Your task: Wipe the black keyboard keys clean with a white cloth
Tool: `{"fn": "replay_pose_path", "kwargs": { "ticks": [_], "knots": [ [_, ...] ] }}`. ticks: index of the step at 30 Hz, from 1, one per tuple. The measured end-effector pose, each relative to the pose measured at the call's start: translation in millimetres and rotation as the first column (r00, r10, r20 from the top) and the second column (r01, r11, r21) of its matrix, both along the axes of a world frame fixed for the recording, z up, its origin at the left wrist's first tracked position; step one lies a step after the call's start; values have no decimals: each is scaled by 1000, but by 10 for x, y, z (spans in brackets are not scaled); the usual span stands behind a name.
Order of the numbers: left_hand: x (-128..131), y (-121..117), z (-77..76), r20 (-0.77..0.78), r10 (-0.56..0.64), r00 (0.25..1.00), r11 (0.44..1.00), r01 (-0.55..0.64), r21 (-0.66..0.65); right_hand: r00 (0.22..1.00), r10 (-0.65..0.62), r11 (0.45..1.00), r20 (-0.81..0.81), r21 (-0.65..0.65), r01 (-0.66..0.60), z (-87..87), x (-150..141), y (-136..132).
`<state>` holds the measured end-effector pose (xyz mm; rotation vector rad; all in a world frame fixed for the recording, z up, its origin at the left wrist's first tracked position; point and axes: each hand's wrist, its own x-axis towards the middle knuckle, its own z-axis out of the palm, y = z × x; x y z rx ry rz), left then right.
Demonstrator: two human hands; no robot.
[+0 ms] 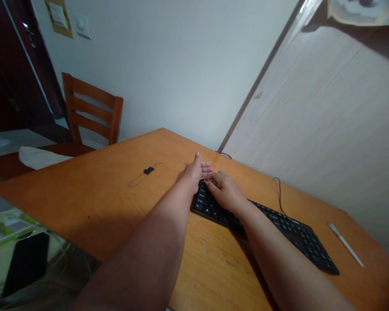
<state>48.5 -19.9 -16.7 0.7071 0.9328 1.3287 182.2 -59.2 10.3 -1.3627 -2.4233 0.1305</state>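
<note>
A black keyboard (298, 233) lies at a slant on the wooden table, its top left corner under my hands. My left hand (194, 173) is beside that corner, palm turned to the right, thumb up and fingers stretched out. Close against its palm, my right hand (226, 191) has thumb and fingertips pinched together above the top left keys. Whatever the pinch holds, if anything, is too small to make out. To the left lies a wire keycap puller (148, 170) with a black grip, touched by neither hand.
A slim white stick (346, 245) lies right of the keyboard on the wooden table (116, 194). The keyboard's cable (280, 196) runs toward the wall. A wooden chair (92, 108) stands beyond the left edge; a black phone-like slab (27, 261) lies lower left.
</note>
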Motion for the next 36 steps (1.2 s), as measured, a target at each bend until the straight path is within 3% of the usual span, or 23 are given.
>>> {"fn": "replay_pose_path", "kwargs": {
  "ticks": [5,10,13,18,23,36],
  "knots": [
    [9,-29,30,-33,-14,999,1000,14,1,999,37,998,-9,-51,-37,53,113,65],
    [12,-22,9,-76,-16,997,1000,17,19,987,-76,989,-139,-138,57,72,404,182],
    [14,-4,-21,-103,-16,995,999,19,30,983,-82,982,-162,-182,51,31,495,193],
    [10,9,-47,-148,-25,989,999,31,39,991,-36,995,-130,-94,23,7,410,114],
    [8,9,-57,-196,-35,980,998,44,39,1000,-16,1000,11,-24,16,49,274,40],
    [-12,-3,-81,-227,-31,974,996,50,79,996,86,993,2,-83,-86,103,327,-33]
  ]
}}
